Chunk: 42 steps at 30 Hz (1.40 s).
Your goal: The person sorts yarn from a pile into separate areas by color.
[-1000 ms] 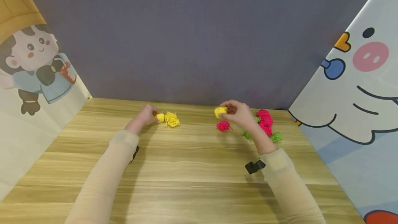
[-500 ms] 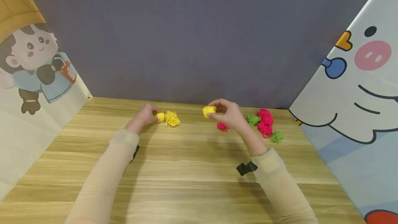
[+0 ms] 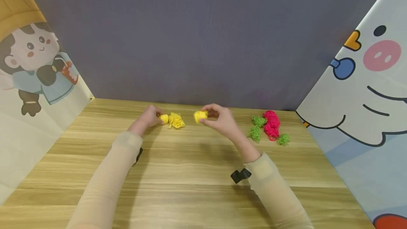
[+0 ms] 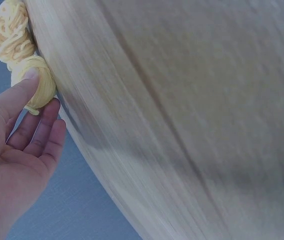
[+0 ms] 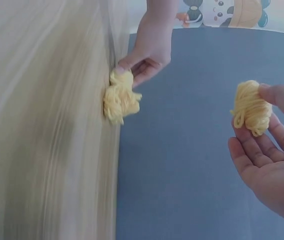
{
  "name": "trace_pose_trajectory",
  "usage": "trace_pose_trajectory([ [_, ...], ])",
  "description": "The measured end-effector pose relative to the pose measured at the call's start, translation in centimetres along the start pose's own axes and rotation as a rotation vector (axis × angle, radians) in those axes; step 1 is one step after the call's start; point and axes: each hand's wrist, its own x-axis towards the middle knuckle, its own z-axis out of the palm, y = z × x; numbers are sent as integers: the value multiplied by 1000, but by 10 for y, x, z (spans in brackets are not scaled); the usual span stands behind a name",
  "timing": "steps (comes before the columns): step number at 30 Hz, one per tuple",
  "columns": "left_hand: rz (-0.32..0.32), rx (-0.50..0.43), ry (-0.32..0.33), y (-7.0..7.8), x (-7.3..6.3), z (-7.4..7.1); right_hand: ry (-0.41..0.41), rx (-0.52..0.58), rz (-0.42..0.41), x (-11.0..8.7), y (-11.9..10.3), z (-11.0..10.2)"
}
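With thumb and fingers my left hand pinches a small yellow yarn ball on the table at the left. Touching that ball on its right is a looser yellow yarn bundle. My right hand grips another yellow yarn ball between thumb and fingers, raised above the table and a short gap to the right of the loose bundle. The right wrist view shows this ball with its strands wound round and some loops hanging.
Pink yarn lies at the right back of the wooden table, with green yarn bundles beside it. A grey panel stands behind the table, and printed panels flank both sides.
My right hand has carried its yellow yarn ball leftward toward the other yellow yarn. A small pink bundle seen earlier is now hidden behind that hand. My left hand stays put.
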Motion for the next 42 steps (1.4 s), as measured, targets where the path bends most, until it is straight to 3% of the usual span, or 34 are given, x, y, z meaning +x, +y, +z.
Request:
trace_pose_trajectory([
  [16,5,17,-2,-1,2,-1,-20,78,-35,13,-2,49],
  [23,-1,-2,-5,-1,1,-2,-22,117,-41,21,8,67],
  [37,-18,-12,-18,-2,1,-1,-27,145,114,33,37,92],
  [42,-12,-9,-21,-3,2,0,-25,85,130,37,46,102],
])
